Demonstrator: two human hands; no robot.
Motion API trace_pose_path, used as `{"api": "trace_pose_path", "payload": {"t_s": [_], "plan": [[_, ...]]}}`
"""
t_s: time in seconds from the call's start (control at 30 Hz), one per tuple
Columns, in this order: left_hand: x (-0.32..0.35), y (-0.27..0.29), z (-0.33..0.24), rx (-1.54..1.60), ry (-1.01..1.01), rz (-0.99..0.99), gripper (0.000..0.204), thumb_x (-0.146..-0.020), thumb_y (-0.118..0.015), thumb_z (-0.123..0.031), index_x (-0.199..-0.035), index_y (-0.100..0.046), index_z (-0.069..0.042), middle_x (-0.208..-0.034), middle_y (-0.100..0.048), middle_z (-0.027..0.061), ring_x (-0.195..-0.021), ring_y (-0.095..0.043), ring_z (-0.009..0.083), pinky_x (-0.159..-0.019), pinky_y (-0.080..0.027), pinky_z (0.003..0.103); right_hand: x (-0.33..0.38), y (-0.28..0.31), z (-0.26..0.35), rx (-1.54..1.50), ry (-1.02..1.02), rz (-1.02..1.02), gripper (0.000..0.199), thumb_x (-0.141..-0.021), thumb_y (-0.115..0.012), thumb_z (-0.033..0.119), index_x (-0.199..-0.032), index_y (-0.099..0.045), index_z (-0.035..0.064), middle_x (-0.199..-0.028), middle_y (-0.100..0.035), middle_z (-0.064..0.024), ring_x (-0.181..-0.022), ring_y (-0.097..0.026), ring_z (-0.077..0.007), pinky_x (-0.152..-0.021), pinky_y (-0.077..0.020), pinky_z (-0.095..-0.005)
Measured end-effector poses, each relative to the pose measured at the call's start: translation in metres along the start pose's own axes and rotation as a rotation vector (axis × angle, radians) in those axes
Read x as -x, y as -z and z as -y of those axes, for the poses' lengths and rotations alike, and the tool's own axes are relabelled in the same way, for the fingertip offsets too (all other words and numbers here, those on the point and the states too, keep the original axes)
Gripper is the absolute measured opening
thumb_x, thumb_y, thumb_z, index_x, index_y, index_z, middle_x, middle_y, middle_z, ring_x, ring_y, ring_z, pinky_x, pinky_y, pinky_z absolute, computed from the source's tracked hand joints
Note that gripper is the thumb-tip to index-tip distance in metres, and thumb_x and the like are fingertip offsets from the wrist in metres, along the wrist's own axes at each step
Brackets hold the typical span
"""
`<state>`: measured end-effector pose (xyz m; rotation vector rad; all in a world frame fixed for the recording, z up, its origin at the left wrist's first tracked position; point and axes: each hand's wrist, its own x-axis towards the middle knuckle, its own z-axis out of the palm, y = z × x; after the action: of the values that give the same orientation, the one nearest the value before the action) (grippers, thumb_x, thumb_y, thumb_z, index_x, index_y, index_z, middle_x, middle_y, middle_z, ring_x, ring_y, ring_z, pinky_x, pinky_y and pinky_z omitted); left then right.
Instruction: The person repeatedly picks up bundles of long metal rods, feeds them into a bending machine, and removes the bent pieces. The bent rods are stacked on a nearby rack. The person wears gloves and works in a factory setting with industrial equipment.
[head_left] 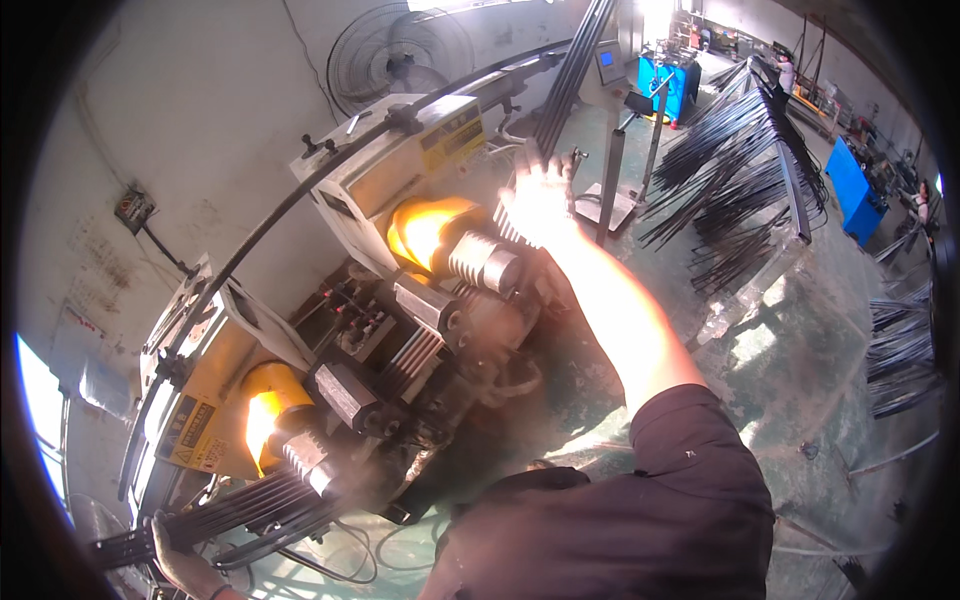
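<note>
Dark, thin metal rods (pixel 570 85) in a long bundle slant across a two-headed machine. My right hand (pixel 543 200), pale and overexposed, lies over their upper stretch, its fingers curled across them. At the lower left my left hand (pixel 185 568), in a light glove, is closed around the other end (pixel 250 503) of the bundle. Between my hands are two ribbed metal rollers (pixel 485 262), each beside a yellow round housing (pixel 425 232). Dark hexagonal blocks (pixel 345 392) sit next to them. Haze or glare blurs the machine's near side.
A black bar (pixel 270 235) arches over the machine. Behind it stands a large fan (pixel 398 62) by the wall. To the right, a rack (pixel 790 190) carries many dark rods. Blue machines (pixel 668 85) and more rod stacks (pixel 900 350) stand farther off.
</note>
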<state>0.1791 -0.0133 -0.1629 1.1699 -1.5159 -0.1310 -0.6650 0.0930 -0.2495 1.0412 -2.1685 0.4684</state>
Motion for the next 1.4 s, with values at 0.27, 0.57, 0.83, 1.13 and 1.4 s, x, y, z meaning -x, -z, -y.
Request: {"api": "trace_pose_path", "payload": {"t_s": [0.27,0.57,0.83,1.13,1.4], "plan": [[-0.035,-0.054,-0.131,0.229,0.221,0.074,0.046,-0.107,-0.066,-0.020,-0.144,-0.061,0.006,-0.135,-0.066,0.0122,-0.117,-0.065,0.0208,-0.104,-0.051,0.034,-0.114,0.060,-0.006,0.199,-0.134,-0.256,0.084,-0.104,-0.058,0.045,-0.162,-0.030,-0.0087,-0.172,-0.023,-0.0277,-0.155,-0.028,-0.0475,-0.131,-0.0176,-0.0593],[-0.042,-0.113,-0.236,-0.008,0.010,0.323,0.053,-0.102,-0.072,-0.030,-0.141,-0.062,0.006,-0.130,-0.069,0.0130,-0.121,-0.062,0.0220,-0.109,-0.045,0.037,-0.245,0.150,0.015,-0.721,-0.346,-0.365,0.044,-0.102,-0.071,0.025,-0.136,-0.064,-0.0014,-0.100,-0.076,-0.0147,-0.093,-0.075,-0.0274,-0.083,-0.0607,-0.0381],[-0.050,-0.133,-0.251,0.024,0.031,0.376,0.050,-0.096,-0.077,-0.027,-0.138,-0.065,-0.001,-0.112,-0.074,0.0060,-0.106,-0.069,0.0172,-0.100,-0.052,0.032,-0.187,0.218,0.109,-1.460,-0.322,-0.080,0.031,-0.106,-0.068,0.017,-0.132,-0.056,0.0040,-0.074,-0.065,-0.0030,-0.055,-0.060,-0.0120,-0.046,-0.0483,-0.0304],[-0.103,-0.129,-0.250,-0.308,-0.465,0.215,0.034,-0.107,-0.064,-0.029,-0.134,-0.073,-0.010,-0.121,-0.078,0.0099,-0.107,-0.078,0.0223,-0.099,-0.059,0.035,-0.187,0.183,0.107,-1.486,-0.342,-0.127,0.030,-0.106,-0.068,0.019,-0.130,-0.056,0.0039,-0.075,-0.065,-0.0028,-0.056,-0.060,-0.0118,-0.047,-0.0484,-0.0302],[-0.099,-0.146,-0.264,0.000,-0.203,0.069,0.040,-0.108,-0.061,-0.030,-0.139,-0.069,-0.006,-0.112,-0.080,0.0115,-0.102,-0.079,0.0215,-0.091,-0.060,0.032,-0.182,0.169,0.107,-1.492,-0.345,-0.173,0.029,-0.107,-0.067,0.021,-0.128,-0.057,0.0039,-0.076,-0.064,-0.0027,-0.057,-0.059,-0.0117,-0.048,-0.0484,-0.0300]]}}
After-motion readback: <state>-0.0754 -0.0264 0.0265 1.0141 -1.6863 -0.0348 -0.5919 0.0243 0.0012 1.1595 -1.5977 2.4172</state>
